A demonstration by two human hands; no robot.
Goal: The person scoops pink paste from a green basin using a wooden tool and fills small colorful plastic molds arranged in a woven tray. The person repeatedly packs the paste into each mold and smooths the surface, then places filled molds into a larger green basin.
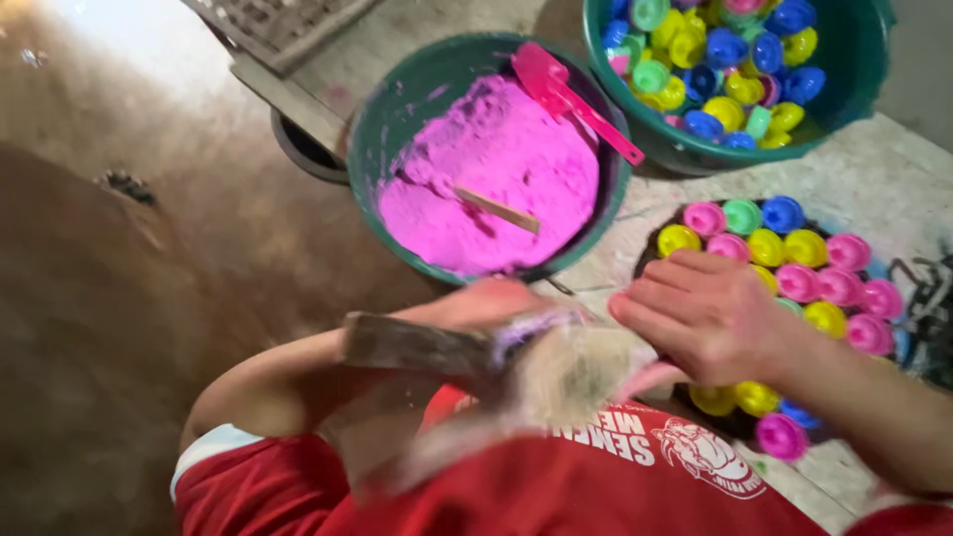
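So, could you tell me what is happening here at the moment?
A person in a red shirt is working over a basin of pink powder with a pink scoop and a small stick lying in it. The left hand holds a blurred wooden-handled tool against a pale object. The right hand steadies that object, resting above a tray of small coloured moulds. A second basin behind holds more moulds.
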